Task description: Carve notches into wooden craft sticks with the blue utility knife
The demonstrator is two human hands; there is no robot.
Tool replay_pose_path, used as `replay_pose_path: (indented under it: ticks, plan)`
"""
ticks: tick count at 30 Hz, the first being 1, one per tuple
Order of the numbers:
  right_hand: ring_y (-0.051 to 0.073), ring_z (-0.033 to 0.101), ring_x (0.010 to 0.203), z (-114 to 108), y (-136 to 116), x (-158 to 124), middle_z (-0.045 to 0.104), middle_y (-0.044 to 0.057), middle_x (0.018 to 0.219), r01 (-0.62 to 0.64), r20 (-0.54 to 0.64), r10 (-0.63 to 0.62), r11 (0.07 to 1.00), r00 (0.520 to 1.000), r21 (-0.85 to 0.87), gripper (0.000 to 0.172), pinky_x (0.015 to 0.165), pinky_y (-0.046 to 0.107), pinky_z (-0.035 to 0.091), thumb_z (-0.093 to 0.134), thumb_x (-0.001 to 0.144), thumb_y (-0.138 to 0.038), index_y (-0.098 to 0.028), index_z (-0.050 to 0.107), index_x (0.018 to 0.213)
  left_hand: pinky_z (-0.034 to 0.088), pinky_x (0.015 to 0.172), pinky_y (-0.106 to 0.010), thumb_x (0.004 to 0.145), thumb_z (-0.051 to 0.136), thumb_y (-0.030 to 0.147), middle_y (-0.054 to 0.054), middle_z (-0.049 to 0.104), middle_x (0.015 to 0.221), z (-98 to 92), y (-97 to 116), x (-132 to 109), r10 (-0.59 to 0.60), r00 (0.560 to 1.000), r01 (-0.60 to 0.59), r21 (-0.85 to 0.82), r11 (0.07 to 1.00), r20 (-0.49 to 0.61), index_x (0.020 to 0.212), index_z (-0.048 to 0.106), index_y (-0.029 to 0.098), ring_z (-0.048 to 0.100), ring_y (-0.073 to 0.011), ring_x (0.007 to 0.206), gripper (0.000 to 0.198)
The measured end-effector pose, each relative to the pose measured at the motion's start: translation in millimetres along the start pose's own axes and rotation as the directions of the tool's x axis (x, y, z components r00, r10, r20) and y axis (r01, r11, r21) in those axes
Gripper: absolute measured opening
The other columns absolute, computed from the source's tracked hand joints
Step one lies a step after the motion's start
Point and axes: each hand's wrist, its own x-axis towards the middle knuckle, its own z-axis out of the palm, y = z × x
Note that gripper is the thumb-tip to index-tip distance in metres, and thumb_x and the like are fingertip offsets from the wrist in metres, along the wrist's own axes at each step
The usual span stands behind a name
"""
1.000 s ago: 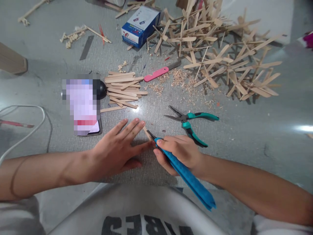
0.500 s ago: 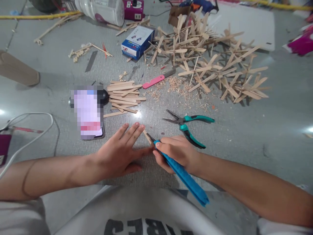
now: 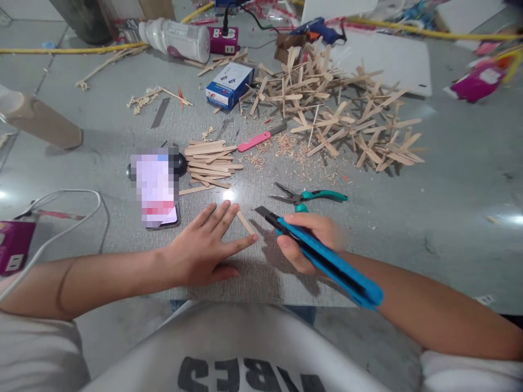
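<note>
My left hand (image 3: 206, 245) lies flat on the grey floor with its fingers spread, the fingertips pressing on a short wooden stick (image 3: 245, 222). My right hand (image 3: 312, 239) is closed round a blue utility knife (image 3: 327, 258), whose blade tip is lifted off the floor just right of the stick. Green-handled pliers (image 3: 310, 196) lie open just beyond my right hand.
A pile of loose craft sticks (image 3: 208, 160) and a phone (image 3: 157, 188) lie ahead on the left. Further back are a pink knife (image 3: 255, 140), wood shavings, a blue box (image 3: 229, 84), a big heap of glued stick crosses (image 3: 339, 120), a bottle (image 3: 175, 38) and a white cable (image 3: 61, 218).
My right hand has lifted the knife off the stick and drawn it to the right. My left hand has stayed on the stick. The view has tilted upward.
</note>
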Motion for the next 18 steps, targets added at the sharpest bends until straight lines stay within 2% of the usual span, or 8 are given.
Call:
replay_pose_path:
  ticks: [3,6,9,11,12,14,16,18]
  plan:
    - [0.022,0.076,0.071,0.2,-0.7,4.9,0.079,0.004,0.094,0.061,-0.127,-0.051,0.995,0.991,0.073,0.031,0.063,0.037,0.064,0.074,0.096,-0.028,-0.030,0.065,0.126,0.041,0.120,-0.075,0.094,0.080,0.059,-0.031,0.024,0.180,0.3,3.0,-0.6,-0.039,0.999,0.039,0.021,0.999,-0.001,0.171,0.039,0.038,0.032,-0.0615,0.161,0.090]
    - [0.019,0.074,0.062,4.5,-3.9,10.0,0.076,-0.002,0.080,0.083,-0.100,-0.059,0.964,0.993,0.252,0.046,0.063,0.033,0.064,0.079,0.091,-0.025,-0.028,0.062,0.134,0.044,0.118,-0.074,0.091,0.083,0.057,-0.032,0.031,0.177,1.6,3.2,-2.0,-0.012,0.995,0.015,0.037,0.999,-0.097,0.168,0.045,0.031,0.037,-0.0607,0.160,0.089]
    - [0.019,0.075,0.062,9.5,-6.9,9.5,0.077,-0.002,0.082,0.045,-0.043,-0.031,0.930,0.999,0.366,0.055,0.063,0.033,0.066,0.076,0.093,-0.027,-0.029,0.055,0.144,0.058,0.106,-0.060,0.100,0.073,0.048,-0.026,0.070,0.146,2.9,-0.4,-3.8,0.061,0.954,-0.092,-0.095,0.991,-0.292,0.143,0.067,0.017,0.071,-0.0459,0.132,0.053]
    - [0.022,0.080,0.072,12.4,-7.0,7.6,0.080,0.002,0.093,0.013,0.003,-0.015,0.925,1.000,0.380,0.060,0.068,0.038,0.069,0.073,0.097,-0.032,-0.032,0.050,0.151,0.064,0.086,-0.042,0.105,0.067,0.043,-0.016,0.083,0.106,1.8,-1.3,-3.3,-0.051,0.939,-0.097,-0.404,0.910,-0.340,0.120,0.074,0.014,0.080,-0.0282,0.093,0.034]
    - [0.025,0.082,0.080,13.8,-6.3,7.1,0.081,0.005,0.100,0.006,0.018,-0.013,0.932,1.000,0.362,0.063,0.073,0.042,0.070,0.073,0.098,-0.036,-0.034,0.046,0.155,0.062,0.076,-0.035,0.106,0.065,0.045,-0.012,0.082,0.093,0.4,-0.2,-1.8,-0.156,0.942,-0.060,-0.607,0.792,-0.297,0.115,0.074,0.014,0.077,-0.0218,0.079,0.033]
    - [0.031,0.083,0.101,17.2,-4.0,8.0,0.081,0.010,0.117,0.023,0.037,-0.036,0.953,0.999,0.303,0.074,0.088,0.052,0.071,0.077,0.097,-0.051,-0.036,0.041,0.160,0.059,0.068,-0.029,0.104,0.067,0.054,-0.011,0.081,0.092,-3.2,6.1,3.9,-0.330,0.941,0.057,-0.927,0.372,-0.074,0.118,0.072,0.013,0.073,-0.0163,0.070,0.043]
    - [0.038,0.076,0.126,21.5,-2.9,11.1,0.077,0.015,0.133,0.118,0.062,-0.134,0.971,0.989,0.210,0.090,0.102,0.058,0.066,0.079,0.090,-0.072,-0.032,0.042,0.161,0.062,0.073,-0.033,0.097,0.073,0.066,-0.013,0.081,0.103,-5.3,17.2,12.2,-0.314,0.946,0.058,-0.995,-0.079,0.080,0.119,0.071,0.013,0.074,-0.0174,0.074,0.057]
    - [0.043,0.062,0.146,25.6,-4.9,14.5,0.072,0.020,0.143,0.264,0.142,-0.271,0.962,0.952,0.068,0.102,0.115,0.061,0.058,0.071,0.087,-0.086,-0.023,0.042,0.162,0.060,0.072,-0.034,0.095,0.071,0.075,-0.009,0.076,0.083,-4.2,29.7,20.2,-0.269,0.958,0.012,-0.950,-0.311,0.100,0.098,0.071,0.012,0.069,-0.0167,0.068,0.063]
